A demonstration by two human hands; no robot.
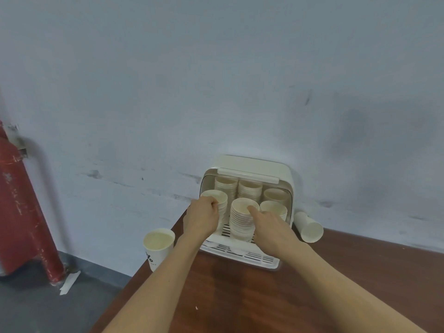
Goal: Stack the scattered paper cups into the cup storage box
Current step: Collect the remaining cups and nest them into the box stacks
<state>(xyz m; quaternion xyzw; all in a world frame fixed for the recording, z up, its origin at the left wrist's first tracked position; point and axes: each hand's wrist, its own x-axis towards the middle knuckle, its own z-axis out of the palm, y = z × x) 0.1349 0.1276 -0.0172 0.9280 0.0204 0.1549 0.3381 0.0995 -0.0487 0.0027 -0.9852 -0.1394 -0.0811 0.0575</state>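
Cup storage box [286, 175] sits at lower centre of frame, on the far end of the brown bench [336, 284], back against the pale wall [216, 80]. Its front is open; slotted tray [262, 258] projects toward the viewer.

Inside: six stacks of paper cups, three at the back, three at the front. Front middle stack [241, 224] is tall and leans slightly toward the viewer. Front left stack [219, 200] stands at the box's left wall. Little open room between stacks.

Bench's left edge runs diagonally from the box down to lower left of frame. A single upright cup [158, 246] with dark print stands at that edge, just left of the box. Another cup [308, 227] lies on its side just right of the box, mouth toward lower right, against the wall. Bench surface right of the arms is open.

Left hand [201, 218]: forearm enters from bottom centre, fingers curled around the side of the front left stack; grip holds it.

Right hand [270, 224]: forearm enters from lower right, a finger extended over the rim of the front middle stack, palm against its right side. Whether this grip closes on the stack, cannot tell.

Red pipe [21, 212] stands at far left, on grey floor [48, 308].
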